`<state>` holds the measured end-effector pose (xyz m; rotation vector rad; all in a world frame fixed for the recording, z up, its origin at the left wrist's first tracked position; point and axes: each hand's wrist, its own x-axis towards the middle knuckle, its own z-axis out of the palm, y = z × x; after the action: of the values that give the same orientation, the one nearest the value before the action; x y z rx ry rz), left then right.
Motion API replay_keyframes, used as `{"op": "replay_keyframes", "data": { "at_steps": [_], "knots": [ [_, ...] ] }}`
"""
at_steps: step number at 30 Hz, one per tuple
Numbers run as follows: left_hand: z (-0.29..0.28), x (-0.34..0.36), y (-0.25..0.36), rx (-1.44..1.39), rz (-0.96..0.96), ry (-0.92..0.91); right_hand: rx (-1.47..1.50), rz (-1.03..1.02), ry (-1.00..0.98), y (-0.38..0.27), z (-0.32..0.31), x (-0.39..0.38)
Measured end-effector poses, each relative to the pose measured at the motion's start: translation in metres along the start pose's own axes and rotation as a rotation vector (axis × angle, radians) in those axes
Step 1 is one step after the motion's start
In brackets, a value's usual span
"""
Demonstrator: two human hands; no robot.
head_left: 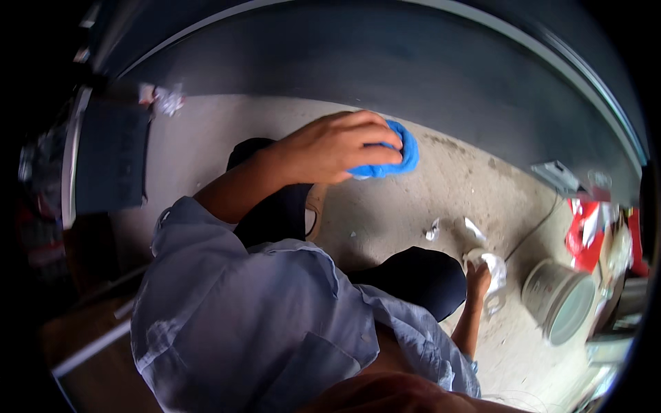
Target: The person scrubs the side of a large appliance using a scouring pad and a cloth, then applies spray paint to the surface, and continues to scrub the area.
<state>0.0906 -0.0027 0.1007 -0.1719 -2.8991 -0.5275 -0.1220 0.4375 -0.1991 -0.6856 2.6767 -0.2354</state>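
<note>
My left hand (337, 148) is closed around a bunched blue cloth (411, 153), its fingers curled over the top. It is held out in front of my body, close to the lower edge of a long dark panel (385, 69). Lower on the right, beside my bent knee, my right hand (478, 279) is closed on a whitish, partly translucent thing (494, 270); its kind is not clear, and my fingers hide part of it. Small white scraps (433, 230) lie on the floor just beyond that hand.
A white bucket (544, 299) lies tipped on the concrete floor (406, 199) at right. Behind it are red and white packaging (585, 234) and a thin dark cord (533, 230). A dark box-like panel (110, 158) stands at left, near crumpled clear plastic (169, 100).
</note>
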Motion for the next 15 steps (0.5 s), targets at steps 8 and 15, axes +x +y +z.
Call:
{"op": "replay_keyframes", "data": {
  "at_steps": [8,15],
  "knots": [
    [-0.091,-0.059,-0.007,0.513,0.017,0.320,-0.088,-0.031,-0.159,0.022,0.007,0.028],
    [-0.191,-0.088,-0.089,0.751,0.203,0.680,-0.151,-0.112,-0.360,-0.019,0.012,0.055]
  ]
}}
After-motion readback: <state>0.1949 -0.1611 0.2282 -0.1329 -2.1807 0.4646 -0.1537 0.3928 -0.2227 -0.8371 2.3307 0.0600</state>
